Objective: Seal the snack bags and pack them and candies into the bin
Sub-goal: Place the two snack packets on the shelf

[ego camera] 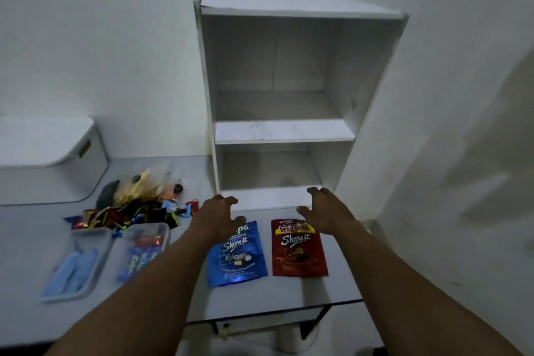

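Note:
Two snack bags lie flat on the table (260,295): a blue bag (235,257) and, to its right, a red bag (299,251). My left hand (216,217) hovers over the blue bag's top edge, fingers spread, holding nothing. Over the red bag's top edge is my right hand (323,211), also with fingers apart and nothing in it. A heap of wrapped candies (130,211) sits to the left. In front of the heap stand two clear bins: one (141,251) with some candies, the other (75,266) with blue items.
A white open shelf unit (283,130) stands on the table right behind the bags. A white lidded storage box (49,159) sits at the far left. The table's front edge runs just below the bags, with a wall close on the right.

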`<state>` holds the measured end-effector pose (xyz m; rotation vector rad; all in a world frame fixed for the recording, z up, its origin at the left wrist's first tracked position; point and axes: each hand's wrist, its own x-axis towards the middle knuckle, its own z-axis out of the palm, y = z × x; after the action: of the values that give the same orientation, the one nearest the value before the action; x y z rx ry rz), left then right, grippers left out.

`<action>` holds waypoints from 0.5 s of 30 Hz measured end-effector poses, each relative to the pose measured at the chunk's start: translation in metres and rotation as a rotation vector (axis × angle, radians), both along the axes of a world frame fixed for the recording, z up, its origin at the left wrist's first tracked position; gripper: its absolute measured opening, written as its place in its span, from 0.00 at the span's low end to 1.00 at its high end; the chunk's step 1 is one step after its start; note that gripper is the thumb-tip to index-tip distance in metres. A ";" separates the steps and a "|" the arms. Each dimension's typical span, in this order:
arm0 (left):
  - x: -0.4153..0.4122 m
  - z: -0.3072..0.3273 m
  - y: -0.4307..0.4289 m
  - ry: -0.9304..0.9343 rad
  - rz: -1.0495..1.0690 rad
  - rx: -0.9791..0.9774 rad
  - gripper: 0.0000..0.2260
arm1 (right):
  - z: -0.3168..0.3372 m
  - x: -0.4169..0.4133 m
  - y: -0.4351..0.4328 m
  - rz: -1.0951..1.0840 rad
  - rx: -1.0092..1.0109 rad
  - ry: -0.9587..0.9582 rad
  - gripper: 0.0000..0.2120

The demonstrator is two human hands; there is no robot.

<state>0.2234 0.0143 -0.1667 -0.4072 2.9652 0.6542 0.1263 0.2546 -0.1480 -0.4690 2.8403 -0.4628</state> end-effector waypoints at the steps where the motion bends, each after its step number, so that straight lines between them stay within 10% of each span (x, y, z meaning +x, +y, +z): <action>1: -0.004 -0.012 -0.003 -0.025 0.015 -0.008 0.28 | -0.014 -0.008 -0.003 0.010 0.010 -0.031 0.32; 15: -0.061 -0.157 -0.020 -0.322 0.294 -0.029 0.35 | -0.186 -0.103 0.006 0.088 0.210 -0.271 0.42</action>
<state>0.1621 -0.0061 -0.3238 -0.8730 2.6338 0.5110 0.0234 0.2606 -0.3335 -0.4508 2.5591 -0.1912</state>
